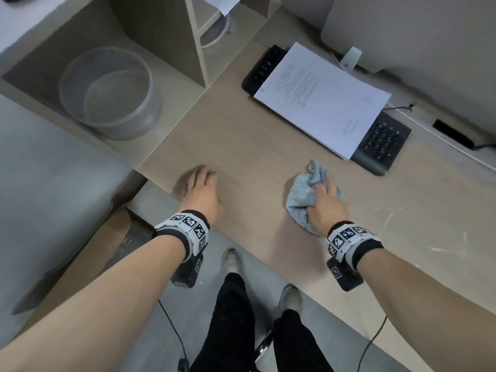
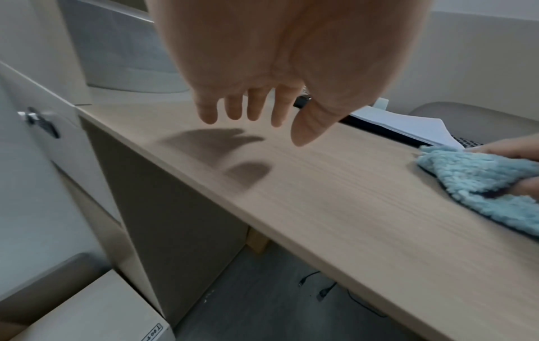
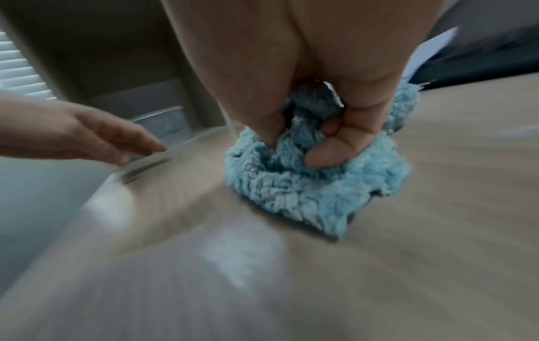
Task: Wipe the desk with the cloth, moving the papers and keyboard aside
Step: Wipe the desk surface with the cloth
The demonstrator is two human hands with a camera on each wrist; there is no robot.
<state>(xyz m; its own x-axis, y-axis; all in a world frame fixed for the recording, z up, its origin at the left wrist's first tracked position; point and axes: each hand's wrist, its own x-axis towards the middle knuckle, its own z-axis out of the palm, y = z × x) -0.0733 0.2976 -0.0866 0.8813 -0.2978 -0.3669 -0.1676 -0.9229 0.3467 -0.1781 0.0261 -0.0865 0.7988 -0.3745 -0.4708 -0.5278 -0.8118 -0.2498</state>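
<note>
A fluffy light-blue cloth [image 1: 303,196] lies bunched on the pale wooden desk [image 1: 241,146], and my right hand [image 1: 323,201] grips it with fingers curled into the pile. The right wrist view shows the cloth [image 3: 309,186] pressed to the desk under the thumb. My left hand [image 1: 200,185] hovers just above the desk near its left front edge, fingers straight and relaxed, holding nothing; its shadow falls on the wood [image 2: 221,147]. A stack of white papers [image 1: 322,99] lies on a black keyboard [image 1: 381,142] at the back right.
A clear round plastic tub [image 1: 110,92] sits in an open compartment at the back left. A shelf divider [image 1: 197,41] stands behind the desk. A monitor base and cables [image 1: 453,132] lie at the far right. White smears [image 1: 389,218] mark the desk right of the cloth.
</note>
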